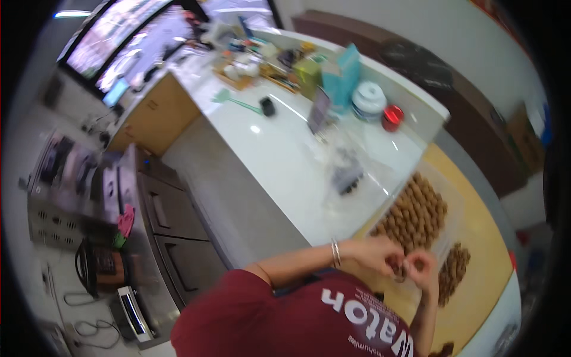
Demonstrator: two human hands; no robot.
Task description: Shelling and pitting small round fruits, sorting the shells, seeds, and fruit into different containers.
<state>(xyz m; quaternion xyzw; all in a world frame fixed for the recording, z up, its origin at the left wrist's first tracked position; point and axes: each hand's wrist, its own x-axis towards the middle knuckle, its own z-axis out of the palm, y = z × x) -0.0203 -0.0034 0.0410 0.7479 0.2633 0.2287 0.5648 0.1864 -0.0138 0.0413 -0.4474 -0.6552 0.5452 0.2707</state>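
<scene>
My left hand and my right hand meet over the yellow board at the lower right. Fingers of both are bent into pinches, almost touching each other. Something small and reddish brown seems to sit between them, too blurred to name. Just beyond my hands lie many small brown lumps, set close together in a see-through tray. A loose heap of similar brown pieces rests on the board beside my right hand.
A white counter runs away to the far left. On it are a plastic bag, phone-like slab, white tub, red jar and black cup. Steel cabinets and an appliance stand left.
</scene>
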